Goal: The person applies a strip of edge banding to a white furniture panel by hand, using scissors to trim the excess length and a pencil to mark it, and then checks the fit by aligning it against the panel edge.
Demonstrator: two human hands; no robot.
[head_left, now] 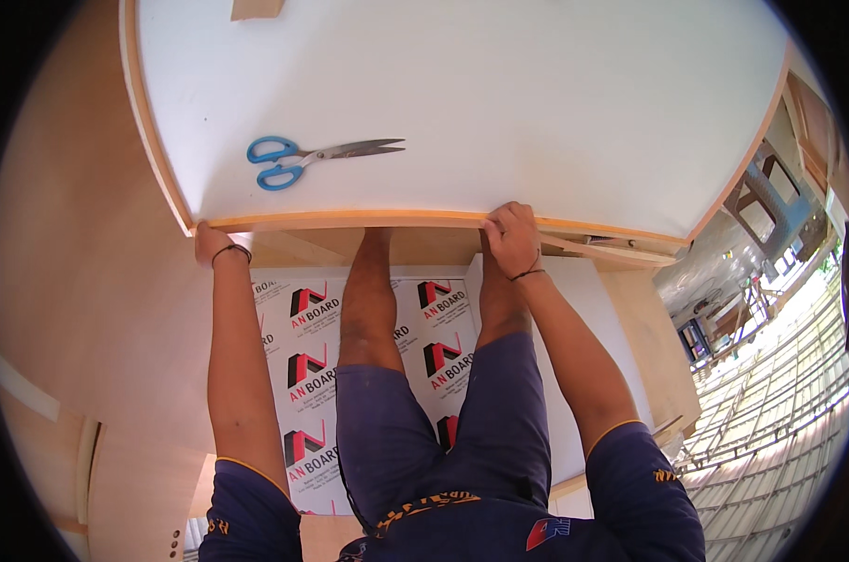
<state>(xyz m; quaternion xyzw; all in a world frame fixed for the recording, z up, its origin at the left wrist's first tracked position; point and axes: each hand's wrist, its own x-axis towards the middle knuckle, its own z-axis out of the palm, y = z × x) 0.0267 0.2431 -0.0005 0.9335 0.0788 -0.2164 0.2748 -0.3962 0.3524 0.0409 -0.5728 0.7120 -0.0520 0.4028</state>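
Observation:
In front of me lies a white panel point(462, 122) with wood-coloured edges. Along its near edge runs a thin wood-coloured edging strip point(349, 219). My left hand point(212, 245) is closed on the strip at the panel's near left corner. Right of the middle, my right hand point(512, 240) grips the strip against the edge, its fingers curled over the top. Beyond that hand, the strip's right part bows away from the panel. Scissors point(298, 160) with blue handles lie on the white surface, blades slightly apart and pointing right. The undersides of both hands are hidden.
A brown piece point(256, 8) sits at the panel's far left. Below the near edge are my legs and a white board point(307, 375) with a repeated red and black print. A plywood wall point(87, 234) stands at left. A blue-grey stool-like object point(771, 206) is at right.

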